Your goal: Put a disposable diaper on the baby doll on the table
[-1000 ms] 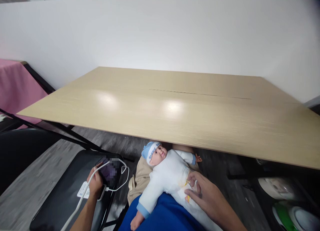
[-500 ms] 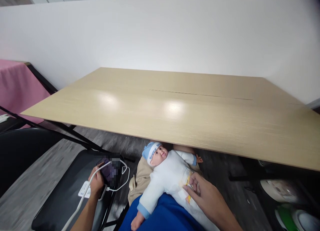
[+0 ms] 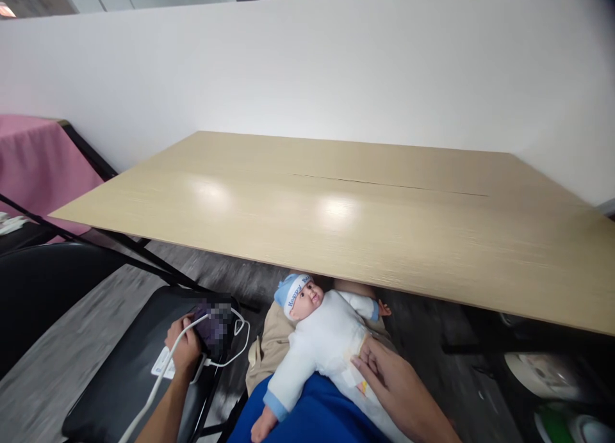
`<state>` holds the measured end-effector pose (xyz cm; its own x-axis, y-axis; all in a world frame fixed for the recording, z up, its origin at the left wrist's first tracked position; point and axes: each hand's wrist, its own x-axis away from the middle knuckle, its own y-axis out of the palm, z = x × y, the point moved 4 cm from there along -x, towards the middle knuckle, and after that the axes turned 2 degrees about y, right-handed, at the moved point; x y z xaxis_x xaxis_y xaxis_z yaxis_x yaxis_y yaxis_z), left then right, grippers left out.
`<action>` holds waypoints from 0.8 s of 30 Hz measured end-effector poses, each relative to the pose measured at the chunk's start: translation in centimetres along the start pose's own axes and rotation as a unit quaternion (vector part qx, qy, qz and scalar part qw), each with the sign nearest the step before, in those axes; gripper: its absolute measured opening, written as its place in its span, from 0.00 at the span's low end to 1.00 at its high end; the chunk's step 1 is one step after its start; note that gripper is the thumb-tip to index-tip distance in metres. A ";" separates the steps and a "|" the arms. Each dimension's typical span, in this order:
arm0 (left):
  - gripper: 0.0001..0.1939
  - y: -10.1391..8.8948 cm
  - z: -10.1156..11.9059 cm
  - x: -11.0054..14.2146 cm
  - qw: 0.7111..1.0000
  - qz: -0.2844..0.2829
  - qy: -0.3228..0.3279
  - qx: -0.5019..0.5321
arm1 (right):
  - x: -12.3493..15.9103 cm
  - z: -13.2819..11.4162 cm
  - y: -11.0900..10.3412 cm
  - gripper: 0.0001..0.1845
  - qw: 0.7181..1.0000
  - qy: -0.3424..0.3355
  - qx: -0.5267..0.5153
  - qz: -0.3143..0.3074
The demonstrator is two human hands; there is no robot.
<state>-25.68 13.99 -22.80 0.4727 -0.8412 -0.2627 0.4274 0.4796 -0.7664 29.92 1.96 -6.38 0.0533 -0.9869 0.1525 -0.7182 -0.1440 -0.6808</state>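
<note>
A baby doll (image 3: 323,340) in a white suit and a blue cap lies on my lap, head toward the table edge, partly on blue cloth (image 3: 317,414). My right hand (image 3: 391,385) rests on the doll's belly, fingers together, pinching at a yellow-marked patch on the suit. My left hand (image 3: 183,348) is curled round a dark phone (image 3: 211,324) with a white cable (image 3: 158,382), held over a black chair seat (image 3: 120,372).
A long light-wood table (image 3: 336,219) spans the view in front of a white wall. A pink-covered table (image 3: 33,168) stands at the left, another black chair (image 3: 43,289) beside it. White and green items (image 3: 552,392) lie on the floor at lower right.
My right hand has slid slightly up the doll's belly and its fingers have drawn together. The left hand still grips the phone. The view tilted down a little.
</note>
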 end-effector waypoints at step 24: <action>0.20 -4.9 29.4 15.8 0.694 -0.377 0.570 0.225 | -2.3 7.3 -1.7 0.18 0.989 -0.072 0.038 0.124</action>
<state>2.35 5.69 -6.01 -0.8235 -0.4237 -0.3773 0.5419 -0.3905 -0.7442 36.07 3.93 -10.82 -0.0150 -0.9920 -0.1254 -0.6681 0.1032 -0.7368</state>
